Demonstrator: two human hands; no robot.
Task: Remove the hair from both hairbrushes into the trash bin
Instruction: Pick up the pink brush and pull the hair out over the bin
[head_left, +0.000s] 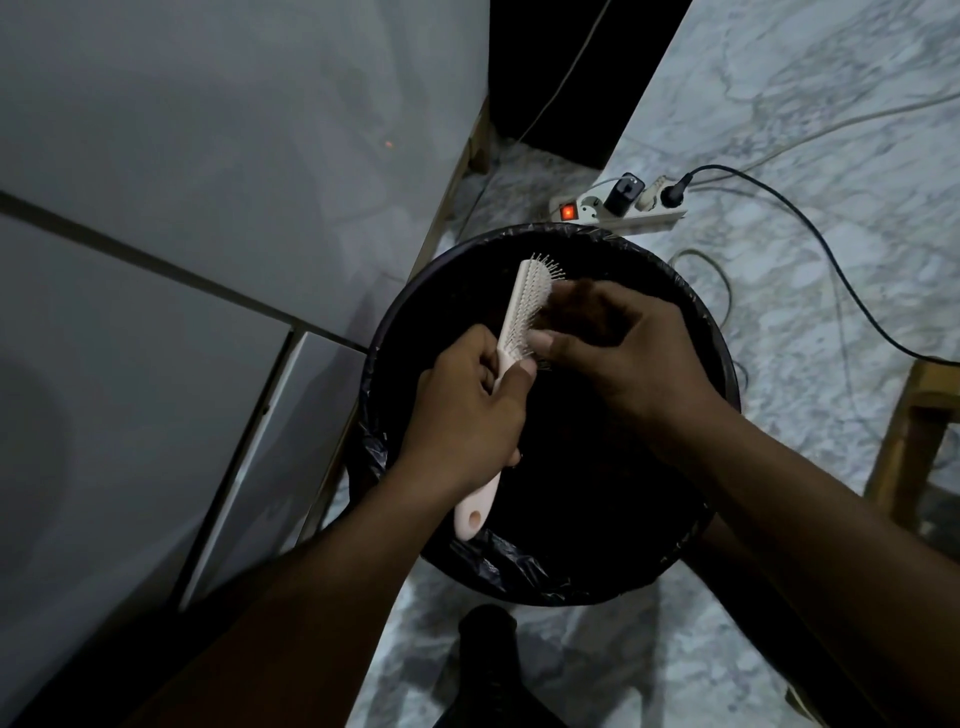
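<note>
One hairbrush (522, 312), one trash bin (691, 525), two hands, one power strip (618, 210), and three plugs.

Dim room, my forearms nearly black, the trash bin (550, 415) an unreadable dark pit, the power strip's switch (568, 212) glowing red, straight lines bowing at the frame's edges.

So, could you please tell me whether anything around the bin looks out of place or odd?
Nothing is spilled or damaged. The one thing that stands out is a switched-on power strip lying on the floor just behind the trash bin, its cables trailing loosely across the marble floor.
</note>
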